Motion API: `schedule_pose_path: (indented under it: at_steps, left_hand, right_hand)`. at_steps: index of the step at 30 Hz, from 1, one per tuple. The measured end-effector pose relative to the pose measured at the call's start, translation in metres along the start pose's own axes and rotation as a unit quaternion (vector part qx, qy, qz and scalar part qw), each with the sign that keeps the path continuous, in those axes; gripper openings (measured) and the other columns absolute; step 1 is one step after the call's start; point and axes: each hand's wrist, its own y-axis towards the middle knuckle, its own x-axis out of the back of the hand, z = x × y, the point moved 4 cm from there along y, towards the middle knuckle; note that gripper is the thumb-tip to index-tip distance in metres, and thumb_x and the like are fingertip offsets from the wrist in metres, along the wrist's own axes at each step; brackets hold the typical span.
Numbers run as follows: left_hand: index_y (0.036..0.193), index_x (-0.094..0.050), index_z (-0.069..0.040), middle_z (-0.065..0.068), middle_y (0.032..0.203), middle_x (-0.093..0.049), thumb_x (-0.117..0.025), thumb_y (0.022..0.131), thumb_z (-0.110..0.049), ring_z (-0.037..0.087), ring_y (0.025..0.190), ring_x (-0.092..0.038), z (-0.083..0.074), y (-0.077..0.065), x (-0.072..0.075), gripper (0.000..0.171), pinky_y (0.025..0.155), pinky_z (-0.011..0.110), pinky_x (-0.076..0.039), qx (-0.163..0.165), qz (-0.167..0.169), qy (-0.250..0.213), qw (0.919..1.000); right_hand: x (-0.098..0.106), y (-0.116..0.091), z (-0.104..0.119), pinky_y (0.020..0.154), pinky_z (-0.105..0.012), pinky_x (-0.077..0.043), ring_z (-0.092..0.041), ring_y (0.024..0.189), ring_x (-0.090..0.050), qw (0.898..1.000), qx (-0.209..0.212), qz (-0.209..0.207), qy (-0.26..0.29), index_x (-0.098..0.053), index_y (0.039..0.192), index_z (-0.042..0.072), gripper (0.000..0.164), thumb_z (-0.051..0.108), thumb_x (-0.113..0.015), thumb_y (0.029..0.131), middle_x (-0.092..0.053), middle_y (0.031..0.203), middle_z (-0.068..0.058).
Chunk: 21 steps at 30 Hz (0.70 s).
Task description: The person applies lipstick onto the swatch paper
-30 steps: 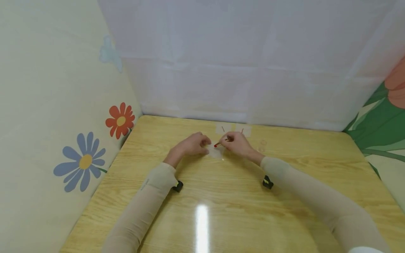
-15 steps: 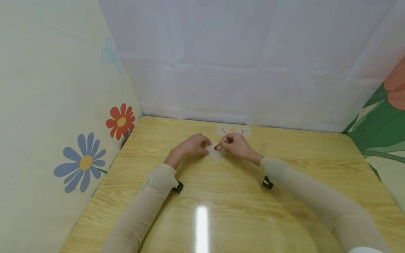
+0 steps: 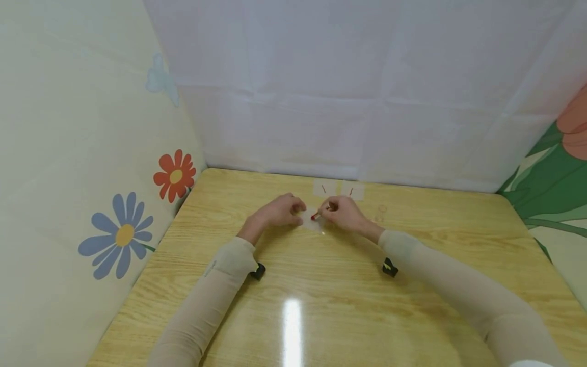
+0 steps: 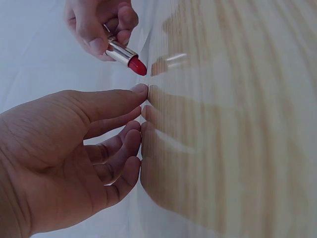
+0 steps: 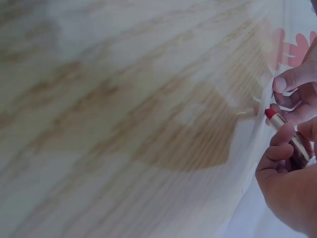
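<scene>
My right hand [image 3: 345, 213] pinches a lipstick [image 4: 119, 52] with a gold tube and a bare red tip, slanted down to the left. In the head view the red tip overlaps a small whitish sheet [image 3: 313, 226] on the table. My left hand [image 3: 277, 210] is at the sheet's left edge, thumb and fingers loosely bent and holding nothing. Its fingertips [image 4: 131, 171] rest at the table surface in the left wrist view, with the lipstick tip just beyond the thumb. The right wrist view shows both hands close together, the lipstick's red end [image 5: 270, 113] between them.
Behind the hands lie two pale squares, a left one [image 3: 318, 189] and a right one [image 3: 359, 191], each with a short red stroke. Faint ring shapes [image 3: 380, 211] show to the right on the wooden table [image 3: 321, 285]. A white cloth [image 3: 293, 127] hangs along the back edge.
My right hand has shifted slightly toward me, and the lipstick tip has moved down a little over the sheet. The left hand has stayed in place.
</scene>
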Motion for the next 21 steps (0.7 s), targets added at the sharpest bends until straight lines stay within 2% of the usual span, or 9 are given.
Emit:
schedule_pose_path:
  at_steps: [10,14,18,21]
  left_hand:
    - [0.131,-0.064,0.001,0.013,0.117,-0.058,-0.075,0.095,-0.013,0.028,0.108,-0.056,-0.006,-0.002,0.003,0.04,0.096,0.04,-0.046,-0.004,-0.001,0.009,0.9999]
    - [0.129,-0.064,0.002,0.014,0.116,-0.059,-0.076,0.094,-0.012,0.028,0.108,-0.056,-0.005,0.0,0.003,0.04,0.096,0.04,-0.046,-0.004,-0.003,0.01,0.9999]
    - [0.128,-0.065,0.002,0.013,0.114,-0.059,-0.077,0.093,-0.012,0.028,0.106,-0.056,-0.003,0.003,0.001,0.039,0.095,0.04,-0.047,-0.007,-0.003,0.015,0.9999]
    - [0.127,-0.066,0.002,0.013,0.112,-0.059,-0.077,0.093,-0.012,0.027,0.105,-0.056,-0.002,0.003,0.0,0.038,0.094,0.039,-0.047,-0.009,-0.005,0.013,0.9999]
  right_hand:
    - [0.003,-0.009,0.009,0.063,-0.029,-0.049,-0.016,0.073,-0.057,1.0,0.018,0.016,-0.02,-0.076,0.094,0.007,0.007,0.014,-0.074,0.093,-0.068,0.084,-0.002]
    - [0.005,-0.011,0.011,0.064,-0.03,-0.049,-0.016,0.073,-0.058,0.999,0.029,0.008,-0.029,-0.076,0.094,0.008,0.008,0.016,-0.074,0.093,-0.067,0.083,-0.001]
    - [0.009,-0.013,0.015,0.064,-0.031,-0.049,-0.016,0.072,-0.059,0.999,0.031,-0.008,-0.015,-0.076,0.095,0.009,0.007,0.015,-0.072,0.093,-0.068,0.083,-0.001]
    - [0.016,-0.018,0.02,0.058,-0.03,-0.048,-0.021,0.067,-0.062,0.999,0.025,-0.017,0.016,-0.076,0.098,0.009,0.009,0.016,-0.07,0.095,-0.071,0.083,-0.009]
